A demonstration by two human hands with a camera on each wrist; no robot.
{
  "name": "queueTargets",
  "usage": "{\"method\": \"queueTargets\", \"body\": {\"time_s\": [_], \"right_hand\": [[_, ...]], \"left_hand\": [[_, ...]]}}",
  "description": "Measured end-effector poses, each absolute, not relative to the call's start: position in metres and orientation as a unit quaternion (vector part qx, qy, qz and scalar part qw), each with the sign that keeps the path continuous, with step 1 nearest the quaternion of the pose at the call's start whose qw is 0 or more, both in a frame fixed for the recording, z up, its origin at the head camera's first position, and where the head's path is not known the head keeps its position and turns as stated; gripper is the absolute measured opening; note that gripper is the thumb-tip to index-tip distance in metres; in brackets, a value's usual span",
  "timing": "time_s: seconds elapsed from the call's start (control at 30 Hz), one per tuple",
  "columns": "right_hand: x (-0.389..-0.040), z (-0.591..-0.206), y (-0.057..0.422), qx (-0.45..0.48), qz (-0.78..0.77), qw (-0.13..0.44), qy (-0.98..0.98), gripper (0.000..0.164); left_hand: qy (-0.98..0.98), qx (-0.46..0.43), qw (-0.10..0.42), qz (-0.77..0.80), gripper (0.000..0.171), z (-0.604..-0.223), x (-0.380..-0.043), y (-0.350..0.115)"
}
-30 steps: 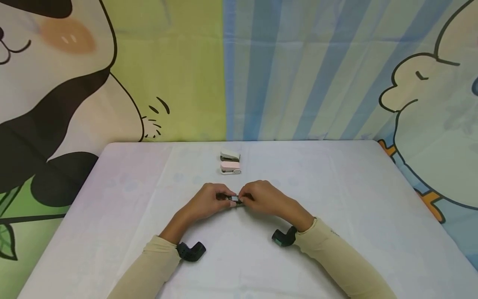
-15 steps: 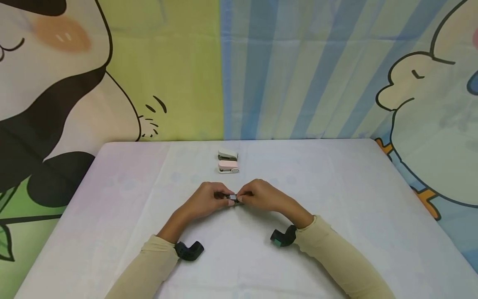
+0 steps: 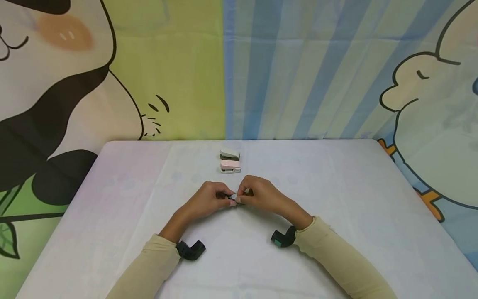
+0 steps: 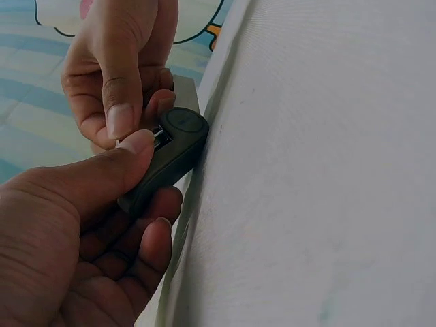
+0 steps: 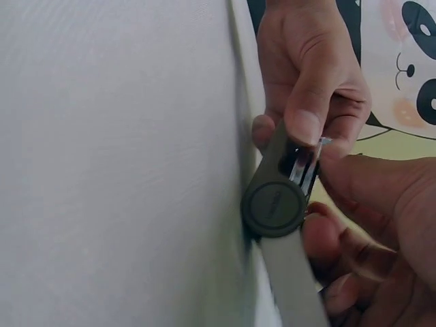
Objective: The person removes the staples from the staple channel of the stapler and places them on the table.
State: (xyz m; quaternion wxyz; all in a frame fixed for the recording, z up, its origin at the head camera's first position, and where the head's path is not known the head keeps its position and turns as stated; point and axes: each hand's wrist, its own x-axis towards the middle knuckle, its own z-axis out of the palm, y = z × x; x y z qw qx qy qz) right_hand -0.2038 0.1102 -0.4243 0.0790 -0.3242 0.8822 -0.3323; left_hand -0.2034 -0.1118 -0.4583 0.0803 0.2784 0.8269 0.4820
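Observation:
My left hand (image 3: 209, 200) grips a small dark green stapler (image 4: 170, 153), its thumb on top and fingers curled beneath. The stapler is swung apart: a pale grey arm (image 5: 289, 272) extends past the round pivot (image 5: 274, 208), and a shiny metal channel (image 5: 300, 167) lies exposed in the body. Right beside the left thumb, my right hand (image 3: 263, 194) pinches a small shiny piece, which looks like a strip of staples (image 5: 325, 141), at the channel's end. Fingertips cover most of that strip. Both hands meet just above the table.
Two more small staplers, one whitish grey (image 3: 229, 154) and one pink (image 3: 230, 166), stand together beyond the hands. A white cloth covers the table (image 3: 317, 178). Behind its far edge hangs a printed curtain (image 3: 179, 74). Each wrist carries a black camera (image 3: 191, 250).
My right hand has risen slightly and its thumb and forefinger now form a rounder pinch. The silvery part between the hands shows less from above. The left hand holds the stapler much as before.

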Motion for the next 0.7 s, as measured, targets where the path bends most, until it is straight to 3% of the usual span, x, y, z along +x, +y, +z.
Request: {"method": "queueTargets", "body": {"time_s": [0.33, 0.7], "right_hand": [[-0.2072, -0.4304, 0.1098, -0.419, -0.323, -0.001, 0.849, 0.004], [-0.2071, -0.4269, 0.1135, -0.423, -0.351, 0.016, 0.835, 0.004]], "left_hand": [[0.829, 0.287, 0.086, 0.473, 0.013, -0.4583, -0.2044, -0.1147], [0.834, 0.275, 0.103, 0.468, 0.016, -0.4581, -0.2046, -0.1158]]}}
